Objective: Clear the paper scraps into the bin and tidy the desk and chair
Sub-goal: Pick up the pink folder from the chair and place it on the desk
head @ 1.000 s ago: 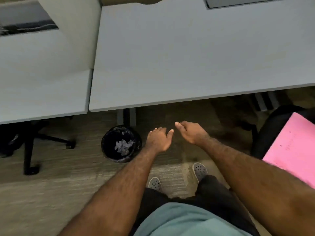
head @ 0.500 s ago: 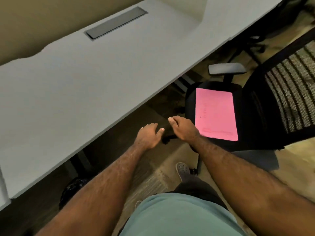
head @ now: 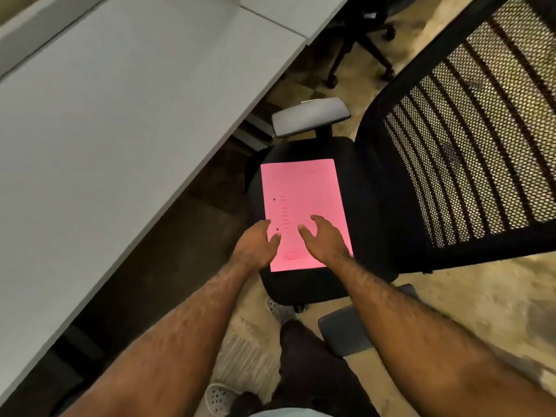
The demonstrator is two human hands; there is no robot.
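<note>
A pink sheet of paper (head: 302, 203) lies flat on the black seat of the office chair (head: 373, 206), its long axis running away from the person. Both hands are held over its near end, fingers spread and empty: the left hand (head: 255, 246) at the left edge, the right hand (head: 323, 240) above the right half. Neither is clearly nearer. The grey surface (head: 120, 130) stands to the left.

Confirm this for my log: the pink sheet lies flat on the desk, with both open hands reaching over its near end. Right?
Not quite. The head view shows the pink sheet lying flat on the black chair seat, not the desk. The left hand and right hand do reach, open, over its near end.
</note>
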